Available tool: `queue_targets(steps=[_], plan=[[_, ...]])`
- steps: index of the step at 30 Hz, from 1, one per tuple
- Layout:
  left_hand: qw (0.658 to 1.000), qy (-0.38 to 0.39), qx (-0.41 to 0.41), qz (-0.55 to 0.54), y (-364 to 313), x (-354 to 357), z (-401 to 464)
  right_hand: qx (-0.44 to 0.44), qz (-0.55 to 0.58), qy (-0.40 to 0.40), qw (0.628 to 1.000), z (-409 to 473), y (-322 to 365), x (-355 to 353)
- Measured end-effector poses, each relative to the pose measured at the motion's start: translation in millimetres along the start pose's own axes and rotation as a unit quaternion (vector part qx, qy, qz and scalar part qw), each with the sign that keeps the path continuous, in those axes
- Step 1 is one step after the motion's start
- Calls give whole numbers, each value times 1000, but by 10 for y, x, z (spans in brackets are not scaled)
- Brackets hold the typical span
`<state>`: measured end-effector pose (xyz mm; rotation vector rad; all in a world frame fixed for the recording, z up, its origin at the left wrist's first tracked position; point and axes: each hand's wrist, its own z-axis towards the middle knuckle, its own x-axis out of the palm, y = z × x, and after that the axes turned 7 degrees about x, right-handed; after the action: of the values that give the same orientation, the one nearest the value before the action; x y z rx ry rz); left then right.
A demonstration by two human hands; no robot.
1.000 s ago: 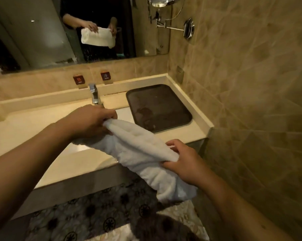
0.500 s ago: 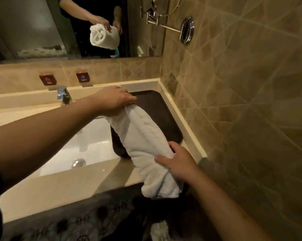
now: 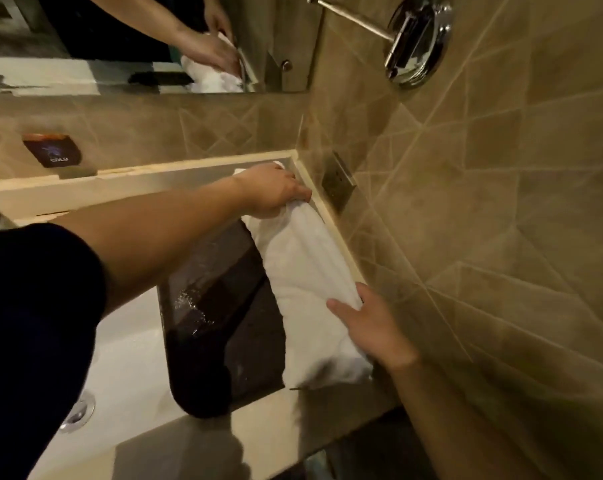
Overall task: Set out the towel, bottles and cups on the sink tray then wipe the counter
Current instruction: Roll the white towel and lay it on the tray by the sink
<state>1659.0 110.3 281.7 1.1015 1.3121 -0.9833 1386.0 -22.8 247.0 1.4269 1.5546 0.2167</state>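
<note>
A rolled white towel (image 3: pixel 303 282) lies lengthwise along the right side of the dark tray (image 3: pixel 220 327), close to the counter's raised right edge. My left hand (image 3: pixel 272 192) grips the towel's far end near the back corner. My right hand (image 3: pixel 369 327) holds the near end, fingers spread over it. The tray's bare surface shows water drops. No bottles or cups are in view.
The white sink basin (image 3: pixel 130 358) with its drain (image 3: pixel 78 410) lies left of the tray. A tiled wall (image 3: pixel 483 237) with a wall socket (image 3: pixel 338 183) rises on the right. A chrome mirror mount (image 3: pixel 418 39) sticks out above. The mirror (image 3: pixel 137 43) runs along the back.
Both hands carried the towel forward and right, from in front of the counter onto the tray's right side. The camera has come closer to the tray.
</note>
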Motion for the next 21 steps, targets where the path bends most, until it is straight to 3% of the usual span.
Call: queue_targets(steps=[8, 12, 14, 16, 21], plan=[[995, -57, -46, -61, 232, 548, 380, -45, -228, -110, 966, 302, 148, 107], [959, -192, -181, -103, 131, 682, 322, -184, -422, -281, 842, 192, 143, 210], [937, -218, -230, -148, 47, 739, 239, -211, -422, -260, 843, 113, 140, 345], [930, -186, -249, -197, -54, 828, 138, -227, -446, -239, 832, 32, 102, 521], [904, -116, -249, -328, -160, 993, 26, -151, -522, -145, 827, 3, -59, 732]])
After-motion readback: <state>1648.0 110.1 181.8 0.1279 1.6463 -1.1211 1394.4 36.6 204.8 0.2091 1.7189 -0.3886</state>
